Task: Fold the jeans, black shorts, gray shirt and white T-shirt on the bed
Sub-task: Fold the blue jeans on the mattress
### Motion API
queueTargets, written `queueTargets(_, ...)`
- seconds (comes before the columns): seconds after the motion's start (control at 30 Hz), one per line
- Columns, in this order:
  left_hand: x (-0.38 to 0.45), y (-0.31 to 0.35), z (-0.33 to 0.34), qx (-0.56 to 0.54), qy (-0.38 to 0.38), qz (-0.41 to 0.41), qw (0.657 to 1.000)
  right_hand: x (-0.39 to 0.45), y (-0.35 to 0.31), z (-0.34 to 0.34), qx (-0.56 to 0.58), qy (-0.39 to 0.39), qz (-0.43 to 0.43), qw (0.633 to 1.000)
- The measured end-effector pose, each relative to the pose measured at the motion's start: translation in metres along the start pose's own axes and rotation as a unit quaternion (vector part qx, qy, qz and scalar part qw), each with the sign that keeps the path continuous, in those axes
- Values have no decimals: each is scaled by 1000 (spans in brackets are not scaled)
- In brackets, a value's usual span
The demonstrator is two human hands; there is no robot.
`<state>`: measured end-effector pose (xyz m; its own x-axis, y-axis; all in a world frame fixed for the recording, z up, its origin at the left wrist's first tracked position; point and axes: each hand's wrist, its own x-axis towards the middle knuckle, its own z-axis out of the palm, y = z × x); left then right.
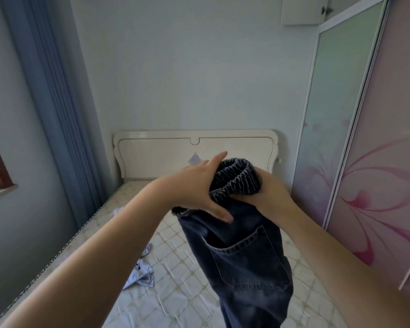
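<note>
Holding one pair of dark blue jeans (242, 252) up in the air above the bed (175, 292), waistband end uppermost, legs hanging down toward the bed's near edge and running out of view at the bottom. Bunched elastic waistband (234, 178) gathered into a tight ruffled wad at the top. One back pocket (244, 259) facing the camera, stitched outline plain to see.

Two bare hands, both on the jeans. Right hand (268, 192) curled round the gathered waistband from the right side, fingers wrapped under the wad and gripping it. Left hand (199, 188) spread wide, fingers straight, palm pressed against the left side of the waistband, thumb stretched down across the denim just below the gathers, index finger pointing up past the top of the wad. Both forearms bare, reaching in from the lower corners of the view.

Below, bare quilted mattress with a pale diamond pattern. One crumpled light-coloured garment (140, 273) with a bluish print lying near the bed's left edge, well apart from the jeans. One smaller pale scrap of cloth (117, 211) farther up along the same left edge; too little showing to tell what it is. One cream headboard (152, 155) at the far end of the bed. Blue curtain (57, 114) beyond the left edge, wardrobe sliding doors (376, 162) with a pink flower design beyond the right edge.
</note>
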<state>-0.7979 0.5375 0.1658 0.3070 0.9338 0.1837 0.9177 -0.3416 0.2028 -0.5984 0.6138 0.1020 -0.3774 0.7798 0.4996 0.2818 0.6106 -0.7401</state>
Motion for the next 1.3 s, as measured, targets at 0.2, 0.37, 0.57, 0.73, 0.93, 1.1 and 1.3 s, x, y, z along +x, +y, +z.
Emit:
queueTargets(0.2, 18, -18, 20, -45, -18, -24, 999, -7, 13, -5, 20, -20, 56, 998)
queueTargets(0.37, 19, -27, 47, -71, -54, 4, 996, -35, 41, 1, 84, -107, 57, 989)
queueTargets(0.57, 14, -41, 60, -112, -93, -33, 989, -98, 127, 6, 119, -58, 347, 928)
queueTargets(0.73, 16, -42, 56, -170, -76, -57, 981, -158, 186, 44, 115, -93, 536, 831)
queueTargets(0.93, 19, -44, 57, -216, -60, -69, 972, -163, 209, 65, 377, -35, 503, 777)
queueTargets(1.1, 13, -48, 60, -272, -59, -71, 958, -161, 218, 70, 509, 10, 456, 730)
queueTargets(1.3, 5, -63, 60, -358, -24, -86, 929, -144, 222, 14, 540, 175, 373, 734)
